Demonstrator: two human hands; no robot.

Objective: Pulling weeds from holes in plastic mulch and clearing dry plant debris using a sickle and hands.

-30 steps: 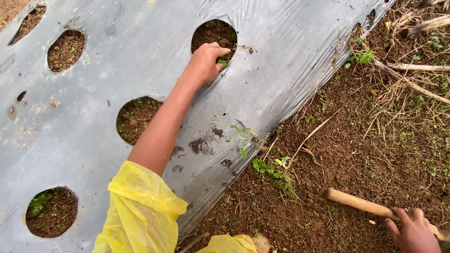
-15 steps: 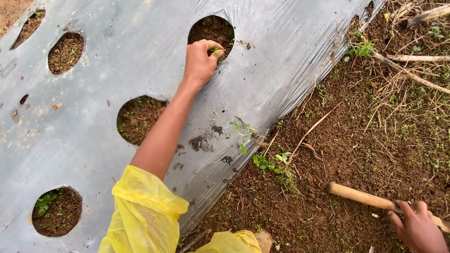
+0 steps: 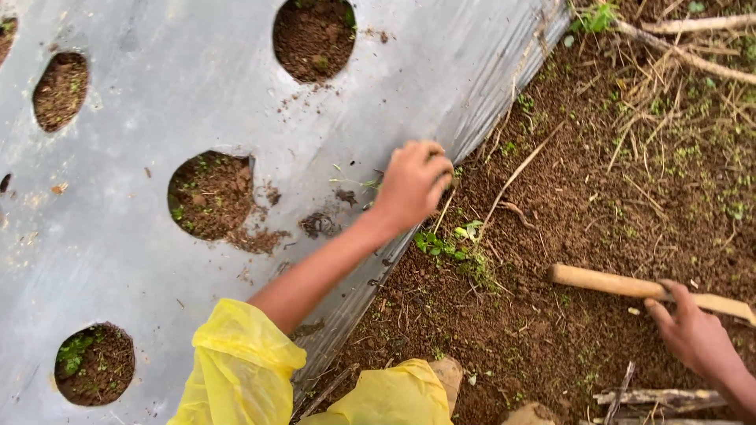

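My left hand (image 3: 413, 182) is curled into a fist over the edge of a grey plastic mulch sheet (image 3: 157, 94), where the sheet meets bare soil. I cannot see whether anything is inside the fist. Small green weeds (image 3: 445, 244) grow just below that hand. My left arm wears a yellow plastic sleeve (image 3: 236, 366). My right hand (image 3: 693, 334) grips a wooden handle (image 3: 606, 282) that lies low over the soil at the lower right. The handle's far end runs out of view.
The sheet has round planting holes showing soil: one at the top (image 3: 313, 38), one in the middle (image 3: 209, 195), one at the lower left (image 3: 94, 364) with small green plants. Dry sticks and straw (image 3: 685, 55) lie at the upper right.
My left hand has left the top hole and moved down and right to the sheet's edge, fingers closed. The right hand still holds the handle.
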